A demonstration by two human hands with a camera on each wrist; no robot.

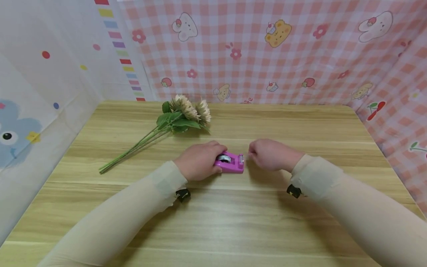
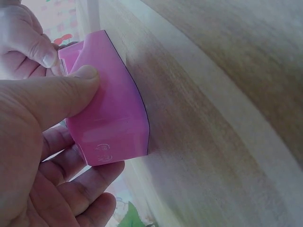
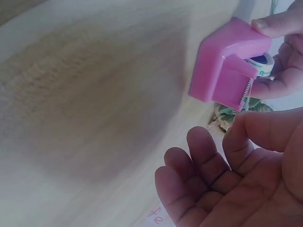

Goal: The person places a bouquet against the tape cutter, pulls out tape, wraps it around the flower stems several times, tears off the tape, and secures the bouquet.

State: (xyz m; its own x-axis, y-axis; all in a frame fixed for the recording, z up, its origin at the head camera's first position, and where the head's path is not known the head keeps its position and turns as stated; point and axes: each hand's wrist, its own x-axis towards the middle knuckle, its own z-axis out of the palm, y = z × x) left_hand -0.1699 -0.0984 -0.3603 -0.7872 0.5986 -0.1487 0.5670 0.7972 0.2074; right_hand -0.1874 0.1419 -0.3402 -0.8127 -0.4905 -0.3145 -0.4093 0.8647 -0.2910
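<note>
A pink tape dispenser is near the middle of the table, its toothed cutter facing right. My left hand grips it from the left, with the thumb along the near side and fingers around the back end. Inside sits a tape roll with a white core. Just right of the cutter, my right hand pinches the end of a short clear strip of tape between thumb and index finger. In the right wrist view its other fingers are loosely bent.
Artificial flowers with cream heads and green leaves lie at the back left of the wooden table, stems pointing to the front left. A pink checked cloth hangs behind, and a white patterned cloth on the left.
</note>
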